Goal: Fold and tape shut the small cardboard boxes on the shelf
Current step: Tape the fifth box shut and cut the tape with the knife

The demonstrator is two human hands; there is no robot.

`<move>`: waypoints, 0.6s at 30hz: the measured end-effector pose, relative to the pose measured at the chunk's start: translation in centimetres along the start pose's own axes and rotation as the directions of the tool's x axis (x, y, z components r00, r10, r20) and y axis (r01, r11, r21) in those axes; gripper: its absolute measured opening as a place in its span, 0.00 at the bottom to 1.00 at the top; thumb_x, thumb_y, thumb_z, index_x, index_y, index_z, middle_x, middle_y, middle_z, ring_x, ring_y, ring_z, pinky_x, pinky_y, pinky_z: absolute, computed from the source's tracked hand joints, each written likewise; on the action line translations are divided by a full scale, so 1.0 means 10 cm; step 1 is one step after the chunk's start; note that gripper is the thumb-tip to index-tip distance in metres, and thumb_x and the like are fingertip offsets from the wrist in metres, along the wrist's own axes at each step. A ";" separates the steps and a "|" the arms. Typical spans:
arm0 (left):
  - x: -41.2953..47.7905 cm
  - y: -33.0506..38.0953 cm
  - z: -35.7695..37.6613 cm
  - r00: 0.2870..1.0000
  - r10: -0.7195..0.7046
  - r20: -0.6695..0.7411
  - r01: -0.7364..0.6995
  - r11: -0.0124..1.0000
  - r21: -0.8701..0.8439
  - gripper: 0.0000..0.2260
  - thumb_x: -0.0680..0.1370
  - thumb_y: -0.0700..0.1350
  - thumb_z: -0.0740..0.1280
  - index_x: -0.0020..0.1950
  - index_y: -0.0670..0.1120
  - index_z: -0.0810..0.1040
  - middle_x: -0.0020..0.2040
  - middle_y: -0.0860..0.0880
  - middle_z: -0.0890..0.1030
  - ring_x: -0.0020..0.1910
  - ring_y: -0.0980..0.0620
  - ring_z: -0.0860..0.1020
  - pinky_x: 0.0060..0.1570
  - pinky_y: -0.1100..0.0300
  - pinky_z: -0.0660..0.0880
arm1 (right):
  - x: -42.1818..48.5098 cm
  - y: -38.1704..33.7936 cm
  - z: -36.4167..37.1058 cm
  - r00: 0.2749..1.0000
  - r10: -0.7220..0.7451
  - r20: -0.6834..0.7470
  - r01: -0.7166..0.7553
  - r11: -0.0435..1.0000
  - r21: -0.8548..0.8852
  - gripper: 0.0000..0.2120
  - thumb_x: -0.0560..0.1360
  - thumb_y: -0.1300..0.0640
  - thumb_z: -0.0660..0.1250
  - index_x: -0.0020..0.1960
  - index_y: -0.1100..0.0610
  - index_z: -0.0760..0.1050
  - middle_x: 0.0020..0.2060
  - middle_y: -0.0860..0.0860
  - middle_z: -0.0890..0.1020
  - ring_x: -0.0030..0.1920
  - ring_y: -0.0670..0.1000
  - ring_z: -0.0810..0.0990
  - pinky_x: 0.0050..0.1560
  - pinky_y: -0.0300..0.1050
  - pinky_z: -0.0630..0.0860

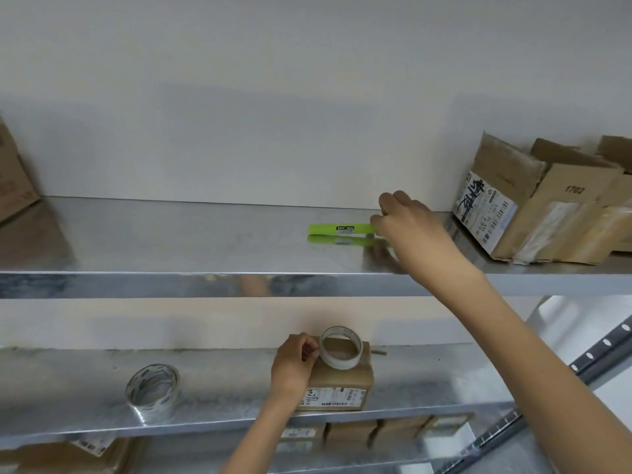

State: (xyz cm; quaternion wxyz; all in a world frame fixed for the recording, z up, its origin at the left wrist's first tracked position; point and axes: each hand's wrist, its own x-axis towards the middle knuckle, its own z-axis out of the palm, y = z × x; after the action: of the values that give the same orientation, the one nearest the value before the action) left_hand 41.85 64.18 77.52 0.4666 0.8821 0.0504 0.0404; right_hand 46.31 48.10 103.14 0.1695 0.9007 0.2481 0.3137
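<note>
I have my right hand (407, 224) up on the upper shelf (171, 248), right of centre in the frame. Its fingers are curled over the right end of a green cutter (338, 229). The cutter lies flat along the metal with its reflection just beneath it.

My left hand (294, 364) is low in the middle of the frame, on the middle shelf (222, 381). Its thumb and fingertips pinch the left rim of a tape roll (342, 347). That roll rests on top of the small cardboard box (337, 384), tilted so its open ring faces me. The box stands near the front edge of the middle shelf, its flaps down and a printed label on its near face.

A second tape roll (152, 391) stands at the lower left of the same shelf, well apart from the box. At the upper right, opened boxes (533, 213) sit with their flaps up. Part of a large carton (13, 179) shows at the left edge. More small boxes (352, 436) line the shelf below, along the bottom of the frame.
</note>
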 end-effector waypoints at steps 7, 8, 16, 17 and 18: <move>-0.04 0.05 -0.01 0.999 0.022 -0.036 -0.017 0.990 0.138 0.05 0.77 0.46 0.66 0.44 0.55 0.75 0.44 0.58 0.78 0.42 0.60 0.75 0.40 0.65 0.73 | -0.36 -0.11 -0.27 0.958 0.146 -0.246 -0.075 0.958 0.275 0.15 0.65 0.65 0.74 0.51 0.64 0.78 0.37 0.58 0.76 0.37 0.60 0.77 0.30 0.46 0.71; -0.04 0.06 -0.01 0.999 0.021 -0.043 -0.013 0.986 0.169 0.04 0.77 0.47 0.66 0.44 0.56 0.74 0.44 0.58 0.77 0.41 0.60 0.75 0.40 0.66 0.72 | -0.54 -0.28 -0.37 0.940 0.151 -0.306 -0.045 0.944 0.327 0.08 0.70 0.66 0.70 0.49 0.62 0.79 0.37 0.56 0.76 0.37 0.58 0.76 0.31 0.47 0.72; -0.05 0.07 -0.01 0.998 -0.032 -0.047 0.039 0.986 0.163 0.01 0.77 0.51 0.64 0.47 0.57 0.74 0.46 0.58 0.79 0.44 0.57 0.77 0.42 0.62 0.74 | -1.37 -1.29 1.22 0.946 0.039 0.321 -0.210 0.829 0.518 0.14 0.72 0.51 0.68 0.56 0.53 0.75 0.49 0.53 0.78 0.50 0.56 0.78 0.45 0.51 0.78; -0.07 0.08 -0.01 0.998 -0.037 -0.052 0.045 0.988 0.145 0.02 0.77 0.50 0.65 0.45 0.57 0.73 0.46 0.58 0.79 0.44 0.58 0.77 0.42 0.62 0.73 | -1.40 -1.31 1.39 0.924 0.023 0.381 -0.239 0.813 0.530 0.17 0.70 0.51 0.71 0.57 0.53 0.75 0.51 0.53 0.79 0.53 0.58 0.77 0.48 0.53 0.78; -0.08 0.08 -0.01 0.998 -0.040 -0.053 0.047 0.991 0.126 0.04 0.76 0.49 0.66 0.44 0.57 0.73 0.45 0.58 0.78 0.44 0.58 0.76 0.42 0.63 0.73 | -1.42 -1.34 1.51 0.910 0.001 0.414 -0.244 0.810 0.533 0.19 0.69 0.51 0.73 0.58 0.54 0.75 0.53 0.53 0.79 0.56 0.58 0.77 0.50 0.52 0.77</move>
State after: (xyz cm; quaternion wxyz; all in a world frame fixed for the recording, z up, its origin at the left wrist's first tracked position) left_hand 41.12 63.74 78.18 0.4089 0.9074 0.0838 0.0490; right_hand 41.87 49.02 78.89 -0.0841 0.9680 0.2317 0.0467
